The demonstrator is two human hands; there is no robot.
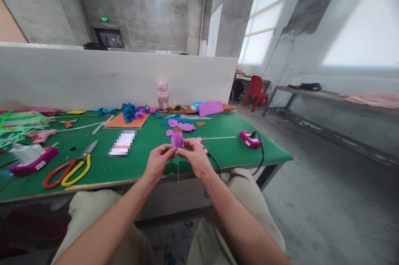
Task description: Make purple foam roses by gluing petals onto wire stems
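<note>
Between my hands, over the table's front edge, is a small purple paper flower (177,140) on a thin wire stem (178,169) that hangs straight down. My left hand (159,157) pinches the flower's base from the left. From the right, the fingers of my right hand (195,156) close on its lower edge. Just behind lie loose purple petals (186,126), with blue and brown paper pieces among them. A pink glue gun (199,141), partly hidden by my right hand, lies with a clear glue stick (220,137) pointing right.
On the green table (149,169) lie red-and-yellow-handled scissors (73,167), a phone-like blurred rectangle (122,143) and finished blue flowers (129,112) on orange paper. A magenta power box (250,139) with a black cord sits right. A pink bottle (162,96) stands by the white partition (124,75).
</note>
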